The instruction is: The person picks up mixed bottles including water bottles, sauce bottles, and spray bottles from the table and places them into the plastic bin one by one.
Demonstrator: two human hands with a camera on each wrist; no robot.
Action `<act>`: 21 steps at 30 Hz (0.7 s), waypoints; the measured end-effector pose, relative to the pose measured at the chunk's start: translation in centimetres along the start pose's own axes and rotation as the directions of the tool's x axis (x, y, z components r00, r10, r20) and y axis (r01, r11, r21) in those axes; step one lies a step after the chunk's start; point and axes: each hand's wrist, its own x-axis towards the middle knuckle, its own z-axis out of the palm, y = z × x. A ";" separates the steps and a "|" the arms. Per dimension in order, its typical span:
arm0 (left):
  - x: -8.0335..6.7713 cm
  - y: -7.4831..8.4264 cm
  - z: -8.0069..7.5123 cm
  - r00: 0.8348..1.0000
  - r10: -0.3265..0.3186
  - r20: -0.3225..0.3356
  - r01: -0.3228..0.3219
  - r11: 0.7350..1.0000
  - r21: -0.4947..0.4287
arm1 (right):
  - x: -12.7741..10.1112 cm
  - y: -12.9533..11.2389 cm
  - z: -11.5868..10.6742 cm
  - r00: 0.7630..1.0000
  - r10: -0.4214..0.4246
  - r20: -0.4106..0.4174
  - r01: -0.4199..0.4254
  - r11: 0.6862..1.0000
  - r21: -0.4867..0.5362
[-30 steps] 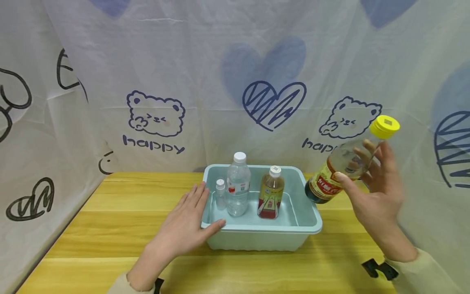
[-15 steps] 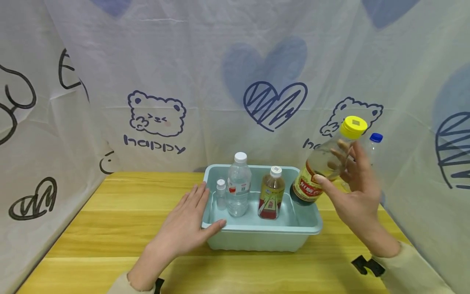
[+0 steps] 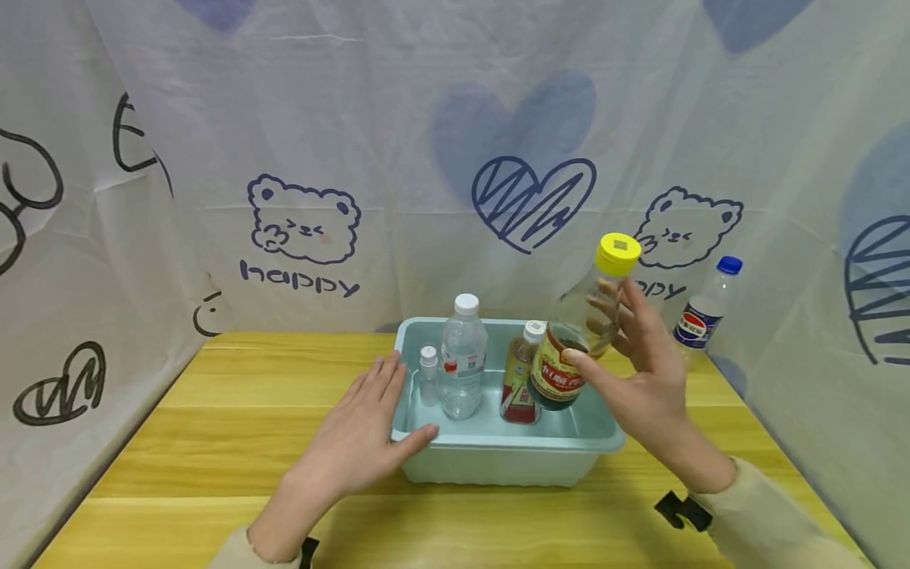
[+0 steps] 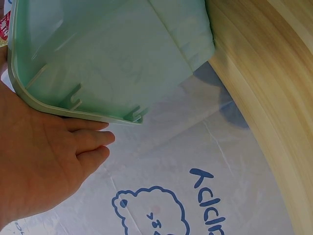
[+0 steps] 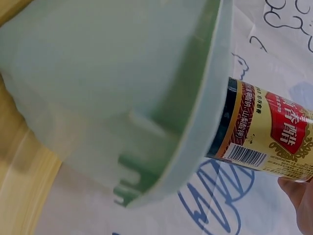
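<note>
My right hand (image 3: 643, 371) grips a vinegar bottle (image 3: 562, 371) with a yellow cap and a yellow-and-red label, dark liquid at its bottom. The bottle leans, base toward the left, over the right part of a light green plastic basin (image 3: 498, 466); in the right wrist view its base (image 5: 227, 122) shows at the basin's rim. My left hand (image 3: 362, 431) rests with straight fingers on the basin's left rim, thumb on the front edge. In the basin stand a small clear bottle (image 3: 428, 379), a clear water bottle (image 3: 462, 367) and a tea-coloured drink bottle (image 3: 517, 379), partly hidden by the vinegar bottle.
A Pepsi bottle (image 3: 700, 312) with a blue cap stands on the wooden table (image 3: 235, 442) behind my right hand. A pale printed curtain (image 3: 398, 158) hangs behind and along both sides of the table.
My right hand has carried the vinegar bottle leftward from beside the basin to over its right part, tilting it more upright. The Pepsi bottle has come into view. My left hand stays put.
</note>
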 end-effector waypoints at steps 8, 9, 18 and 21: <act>0.0 0.0 0.0 1.000 0.000 0.011 0.000 1.000 -0.002 | -0.5 0.0 2.1 0.999 0.014 0.042 -0.015 0.999 0.036; 0.0 0.1 0.0 1.000 -0.001 0.012 0.001 1.000 -0.003 | -0.6 0.0 2.3 0.999 0.020 0.048 -0.021 0.999 0.037; 0.0 0.0 0.0 1.000 0.000 0.009 0.000 1.000 0.001 | -1.4 0.1 4.7 0.990 0.086 0.111 -0.091 0.995 0.034; 0.0 0.0 0.0 1.000 -0.001 0.009 0.000 1.000 0.002 | -1.7 0.0 5.5 0.983 0.119 0.139 -0.123 0.992 0.021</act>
